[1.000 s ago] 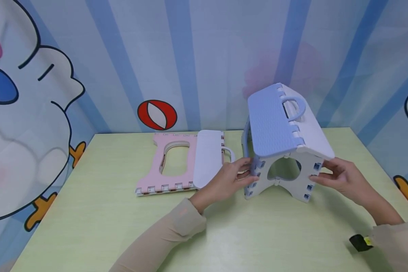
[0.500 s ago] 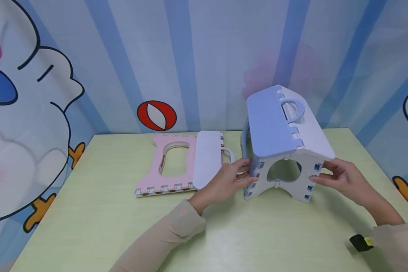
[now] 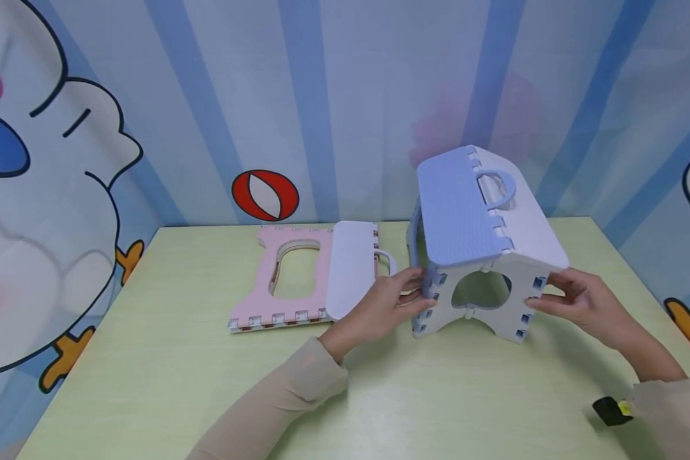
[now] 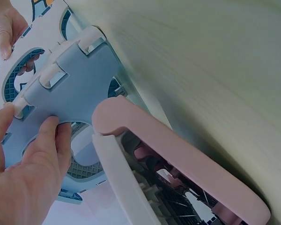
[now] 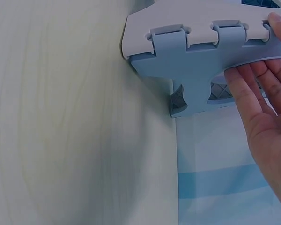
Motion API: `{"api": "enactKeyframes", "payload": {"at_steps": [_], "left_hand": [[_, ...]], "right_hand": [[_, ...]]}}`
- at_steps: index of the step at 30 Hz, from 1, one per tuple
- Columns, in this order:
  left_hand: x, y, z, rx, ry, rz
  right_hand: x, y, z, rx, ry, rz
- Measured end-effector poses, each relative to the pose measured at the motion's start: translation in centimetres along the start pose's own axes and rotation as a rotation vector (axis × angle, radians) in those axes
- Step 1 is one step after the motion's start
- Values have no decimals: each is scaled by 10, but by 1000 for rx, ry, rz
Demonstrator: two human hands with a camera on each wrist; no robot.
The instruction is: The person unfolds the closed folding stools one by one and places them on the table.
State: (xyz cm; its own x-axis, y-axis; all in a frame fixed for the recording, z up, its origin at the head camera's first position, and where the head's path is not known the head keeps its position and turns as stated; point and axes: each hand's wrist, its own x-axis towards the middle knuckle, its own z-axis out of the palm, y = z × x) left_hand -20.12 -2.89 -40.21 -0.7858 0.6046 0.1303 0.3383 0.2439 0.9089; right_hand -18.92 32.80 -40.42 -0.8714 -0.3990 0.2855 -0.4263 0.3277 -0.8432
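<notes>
A blue-and-white folding step stool (image 3: 457,207) stands half unfolded at the right of the table, its two top panels peaked like a roof and a loop handle at the ridge. My left hand (image 3: 388,297) grips its left side, thumb on the front edge; in the left wrist view the fingers (image 4: 47,131) hook into the blue side panel's opening. On the opposite side my right hand (image 3: 583,303) grips likewise, its fingers (image 5: 243,91) reaching into that panel's cutout in the right wrist view. A second folding stool (image 3: 351,268), pink and white, lies folded flat behind my left hand.
The pale green table (image 3: 149,358) meets a striped cartoon backdrop (image 3: 356,115) along its back edge, close behind both stools. A small black object with a yellow tab (image 3: 612,411) shows beside the right sleeve (image 3: 675,409).
The stool's peak sits slightly lower, and its right side has edged slightly right together with my right hand. Both hands keep their hold, and the pink stool stays where it was.
</notes>
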Motion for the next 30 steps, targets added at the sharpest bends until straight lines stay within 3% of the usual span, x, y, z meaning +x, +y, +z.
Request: {"api": "enactKeyframes", "payload": {"at_steps": [12, 21, 30], "left_hand": [[2, 0, 2, -37, 4, 29], [3, 1, 3, -7, 17, 43], [-3, 3, -3, 233, 16, 14]], "right_hand": [[-2, -3, -2, -37, 6, 21], [-2, -10, 0, -48, 8, 54], [-2, -19, 0, -109, -1, 140]]}}
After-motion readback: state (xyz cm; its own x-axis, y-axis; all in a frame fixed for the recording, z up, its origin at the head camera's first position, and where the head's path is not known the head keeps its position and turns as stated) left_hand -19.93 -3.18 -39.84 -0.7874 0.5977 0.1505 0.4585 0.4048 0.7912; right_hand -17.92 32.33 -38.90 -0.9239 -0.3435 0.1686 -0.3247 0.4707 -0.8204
